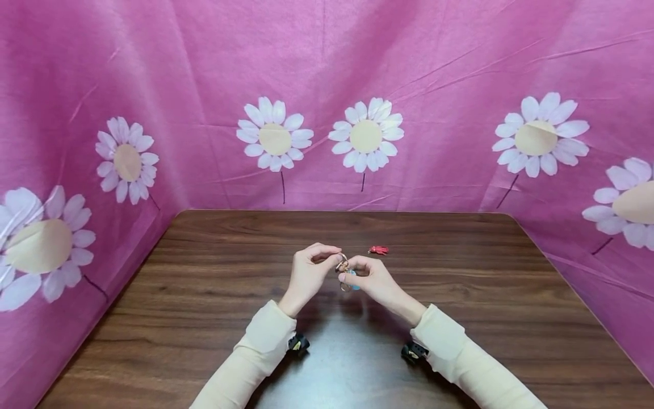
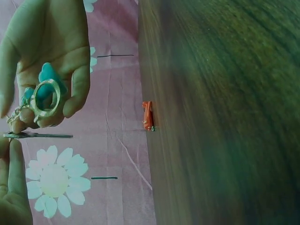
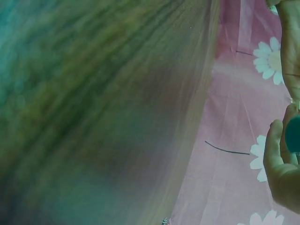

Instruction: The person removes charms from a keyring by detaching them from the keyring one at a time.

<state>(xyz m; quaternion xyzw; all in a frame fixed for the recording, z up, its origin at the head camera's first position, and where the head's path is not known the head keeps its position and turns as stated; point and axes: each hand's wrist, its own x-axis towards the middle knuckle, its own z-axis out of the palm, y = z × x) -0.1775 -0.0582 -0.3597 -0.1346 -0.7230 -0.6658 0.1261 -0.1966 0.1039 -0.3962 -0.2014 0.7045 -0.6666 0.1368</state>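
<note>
Over the middle of the table, two hands hold a keychain between them. The left hand (image 1: 306,275) pinches a metal ring (image 1: 343,260) of it between thumb and forefinger; the left wrist view has this ring edge-on. Curled fingers of the right hand (image 1: 377,279) hold the keychain's turquoise charm (image 2: 47,77) and the short gold chain (image 2: 18,112) by it. A second, round gold ring (image 2: 45,97) hangs in front of the charm. Much of the charm is hidden behind the right fingers in the head view.
A small red charm (image 1: 378,250) with a metal link lies on the brown wooden table (image 1: 230,255), beyond the right hand. Pink cloth (image 1: 317,68) with white daisies encloses the table's back and sides. Each wrist wears a black camera (image 1: 298,343).
</note>
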